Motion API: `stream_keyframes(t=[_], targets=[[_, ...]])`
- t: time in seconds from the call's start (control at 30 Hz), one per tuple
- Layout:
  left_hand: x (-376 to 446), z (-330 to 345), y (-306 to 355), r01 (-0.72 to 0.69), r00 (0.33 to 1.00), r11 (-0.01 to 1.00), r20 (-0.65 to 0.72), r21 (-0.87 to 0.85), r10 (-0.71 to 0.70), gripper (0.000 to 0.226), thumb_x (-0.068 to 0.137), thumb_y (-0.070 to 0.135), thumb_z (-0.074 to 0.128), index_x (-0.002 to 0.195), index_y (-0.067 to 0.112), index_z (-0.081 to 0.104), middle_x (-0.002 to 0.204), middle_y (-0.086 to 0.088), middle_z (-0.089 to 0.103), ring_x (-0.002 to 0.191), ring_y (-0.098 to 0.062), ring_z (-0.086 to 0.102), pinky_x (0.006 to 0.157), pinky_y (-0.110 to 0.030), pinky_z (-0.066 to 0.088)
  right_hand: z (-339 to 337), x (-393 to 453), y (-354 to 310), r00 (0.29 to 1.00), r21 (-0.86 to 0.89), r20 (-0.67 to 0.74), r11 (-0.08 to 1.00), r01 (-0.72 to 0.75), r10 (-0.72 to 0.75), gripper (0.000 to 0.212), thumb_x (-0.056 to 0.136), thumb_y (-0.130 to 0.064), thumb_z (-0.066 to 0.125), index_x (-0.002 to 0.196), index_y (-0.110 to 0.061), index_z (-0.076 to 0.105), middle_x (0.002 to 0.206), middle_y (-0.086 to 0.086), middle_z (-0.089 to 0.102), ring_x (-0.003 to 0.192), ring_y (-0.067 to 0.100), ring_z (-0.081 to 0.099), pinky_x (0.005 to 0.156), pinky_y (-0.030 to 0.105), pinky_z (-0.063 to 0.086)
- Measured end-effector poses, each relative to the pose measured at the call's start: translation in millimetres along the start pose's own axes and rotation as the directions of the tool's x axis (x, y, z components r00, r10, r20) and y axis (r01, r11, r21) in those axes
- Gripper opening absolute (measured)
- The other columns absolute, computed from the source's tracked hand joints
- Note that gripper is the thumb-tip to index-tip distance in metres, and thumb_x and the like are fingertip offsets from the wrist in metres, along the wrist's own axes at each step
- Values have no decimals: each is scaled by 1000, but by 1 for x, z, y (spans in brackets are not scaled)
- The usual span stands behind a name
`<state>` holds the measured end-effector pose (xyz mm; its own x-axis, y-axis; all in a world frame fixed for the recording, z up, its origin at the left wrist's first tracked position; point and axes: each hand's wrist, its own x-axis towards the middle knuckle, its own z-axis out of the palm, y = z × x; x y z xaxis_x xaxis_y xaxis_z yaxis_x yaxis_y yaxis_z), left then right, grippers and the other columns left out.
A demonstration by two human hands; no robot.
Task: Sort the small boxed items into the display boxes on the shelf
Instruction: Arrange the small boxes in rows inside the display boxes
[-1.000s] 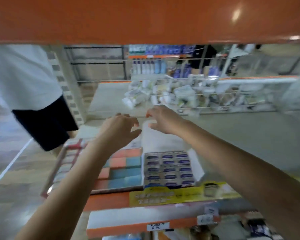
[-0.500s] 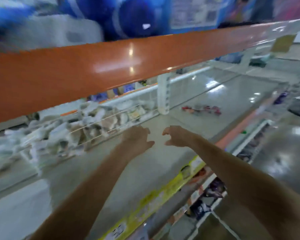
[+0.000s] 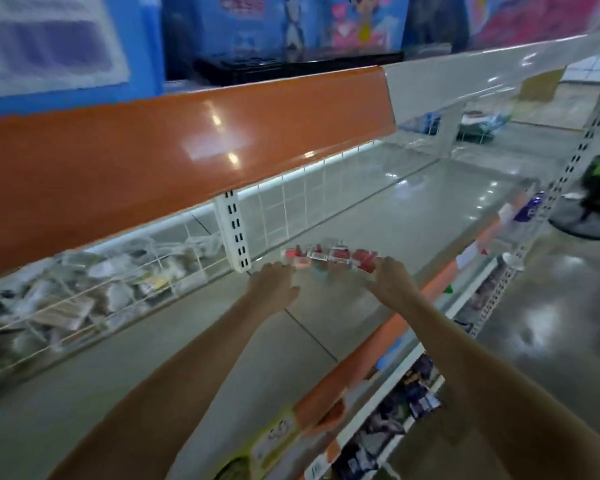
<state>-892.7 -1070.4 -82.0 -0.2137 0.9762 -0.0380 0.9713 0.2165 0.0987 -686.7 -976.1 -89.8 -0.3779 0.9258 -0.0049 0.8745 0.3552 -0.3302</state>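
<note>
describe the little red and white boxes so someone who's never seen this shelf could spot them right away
Find the wide grey shelf under the orange fascia. By the white slotted upright, both hands reach forward; between the left hand and right hand sits a cluster of small red and white boxes. Nothing else on that bare stretch is red.

Small boxed items: we count a loose cluster of little red-and-white packs, lying in a rough row on the pale shelf near the white slotted upright. Motion blur hides their print and exact number from us. The row sits just beyond our fingertips, between our two hands, well apart from the shelf's orange front edge.
</note>
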Motion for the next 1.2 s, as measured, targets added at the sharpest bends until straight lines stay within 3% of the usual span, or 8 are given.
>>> stream_keyframes(t=[0.1,0.3,0.43,0.67,0.87,1.0,1.07,1.2], targets=[[28,5,-1,19,999,1000,-46,-6,-19,48,91,33,52,135,15,42,134,-10,49,121,-28,47,97,-41,44,6,18,8,999,73,-40,997,-16,19,48,82,-29,49,121,-2,54,114,22,60,107,36,56,89,38,44],[67,17,-2,-34,993,999,-114,-36,30,37,92,22,51,128,14,50,129,-9,53,118,-27,50,93,-37,44,18,31,14,994,15,-109,1000,-1,3,53,90,-31,53,138,-12,41,120,12,55,114,31,47,92,36,39],[77,27,-5,-36,982,996,-190,-80,20,30,93,23,51,121,13,57,118,-8,60,108,-25,56,85,-36,48,21,31,18,993,42,-114,999,22,-17,49,89,-32,54,132,-10,46,117,12,55,111,29,47,91,36,39],[71,34,-9,-86,961,996,-263,-5,81,30,94,26,45,120,14,56,115,-5,61,108,-22,53,85,-32,43,22,6,18,992,242,-126,969,47,-17,31,89,-32,59,111,-11,63,105,8,59,102,25,49,84,30,38],[32,36,-16,-29,971,976,-236,-216,-24,27,97,18,42,115,7,59,108,-10,61,102,-24,52,82,-29,38,24,-13,-4,995,465,-73,879,100,-75,27,89,-28,60,109,-11,67,99,1,65,84,9,54,70,15,34],[-12,24,-31,100,968,809,-130,-580,-214,22,94,24,52,108,12,65,85,1,62,77,-15,56,65,-25,38,29,-27,-33,993,596,-51,795,114,-104,21,93,-26,54,82,-14,68,72,-2,63,70,14,57,57,20,35],[-38,16,-41,131,953,690,-100,-712,-284,16,93,25,54,101,17,66,75,7,57,67,-8,51,60,-22,37,33,-36,-51,991,700,-22,706,109,-131,27,94,-26,53,73,-15,66,66,-2,66,62,14,60,60,22,42],[-100,-3,-60,146,898,419,-57,-896,-435,9,94,17,53,96,16,62,83,1,65,69,-6,56,61,-17,44,40,-54,-94,975,818,47,569,87,-217,28,93,-27,55,69,-21,66,59,-3,67,54,9,61,60,23,48]])
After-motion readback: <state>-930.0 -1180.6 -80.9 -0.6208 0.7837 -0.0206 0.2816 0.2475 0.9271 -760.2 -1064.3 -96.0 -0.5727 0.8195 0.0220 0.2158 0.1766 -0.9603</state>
